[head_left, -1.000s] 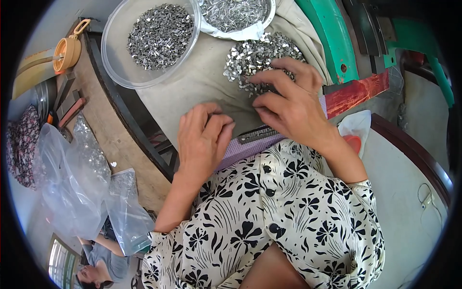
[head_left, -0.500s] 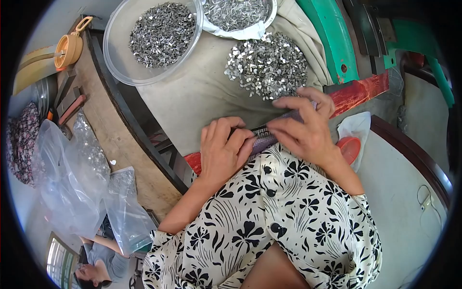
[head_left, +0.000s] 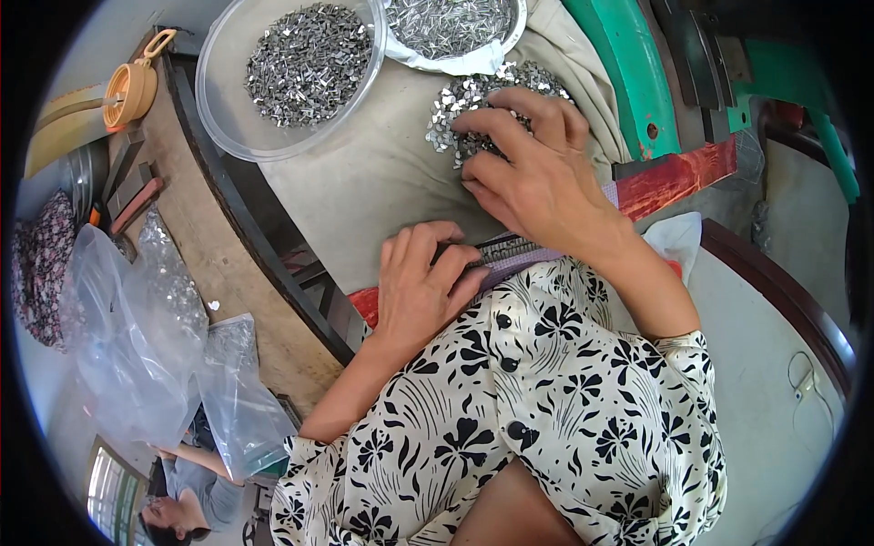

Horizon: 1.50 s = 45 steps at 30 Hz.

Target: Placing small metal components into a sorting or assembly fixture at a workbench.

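Near my body, my left hand (head_left: pixel 421 282) is closed at the left end of a dark, finely slotted strip (head_left: pixel 514 244), its thumb and fingertips against it. Lilac checked cloth (head_left: pixel 519 264) lies along the strip's near side. My right hand (head_left: pixel 546 177) is over a loose pile of small, shiny flat metal pieces (head_left: pixel 446 118). Its bent fingers are apart and reach to the pile's near left part, covering much of it. No piece can be made out between them. The pile lies on beige cloth (head_left: pixel 364 196).
A clear round tub (head_left: pixel 214 118) of small metal parts stands far left, beside a bowl (head_left: pixel 519 27) of thin metal pins. Green machine frame (head_left: pixel 633 82) and a red board (head_left: pixel 683 177) bound the right. Plastic bags (head_left: pixel 127 337) hang left; another person (head_left: pixel 196 491) is lower left.
My right hand has left the strip and moved forward onto the metal pile, uncovering more of the strip. My left hand has stayed in place.
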### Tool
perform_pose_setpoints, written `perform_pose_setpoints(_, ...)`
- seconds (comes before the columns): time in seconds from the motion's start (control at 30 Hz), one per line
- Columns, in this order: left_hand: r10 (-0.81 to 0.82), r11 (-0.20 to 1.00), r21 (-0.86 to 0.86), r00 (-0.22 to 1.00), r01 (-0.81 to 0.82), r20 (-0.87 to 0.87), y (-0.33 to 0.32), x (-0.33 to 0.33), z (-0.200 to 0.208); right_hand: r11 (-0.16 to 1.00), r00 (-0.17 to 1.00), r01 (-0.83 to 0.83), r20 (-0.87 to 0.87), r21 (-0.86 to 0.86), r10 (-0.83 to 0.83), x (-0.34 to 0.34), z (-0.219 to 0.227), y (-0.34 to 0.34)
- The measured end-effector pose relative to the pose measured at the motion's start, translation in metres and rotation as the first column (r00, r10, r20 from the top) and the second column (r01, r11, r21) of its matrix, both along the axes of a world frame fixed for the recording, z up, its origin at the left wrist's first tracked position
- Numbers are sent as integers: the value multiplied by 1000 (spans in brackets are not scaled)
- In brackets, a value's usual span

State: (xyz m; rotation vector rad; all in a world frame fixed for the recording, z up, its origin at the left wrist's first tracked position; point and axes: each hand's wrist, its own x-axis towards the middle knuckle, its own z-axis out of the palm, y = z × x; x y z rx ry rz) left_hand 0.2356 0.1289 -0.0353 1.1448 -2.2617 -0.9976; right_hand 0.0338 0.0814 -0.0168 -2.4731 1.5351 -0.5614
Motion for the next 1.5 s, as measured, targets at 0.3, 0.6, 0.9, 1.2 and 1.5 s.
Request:
perform_pose_setpoints(0.3,22,999,-28,1000,-22,-4,-1,-6,0,994,985,103,137,45,-109,-25,9,32)
perform_pose_setpoints(0.6,-5,997,-81,1000,3,-26,-2,-13,-2,963,973,188,96,194,-210,-31,1,89)
perform_pose_setpoints(0.9,13,1000,-23,1000,-13,-1,1,-7,1,977,984,124,108,172,-144,-23,1,88)
perform_pose_setpoints(1.2,-15,997,-71,999,17,35,1,2,2,984,983,177,52,8,-177,-32,1,53)
perform_pose_setpoints(1.5,22,1000,-17,1000,-21,10,2,5,4,996,999,46,-26,80,-44,-22,6,26)
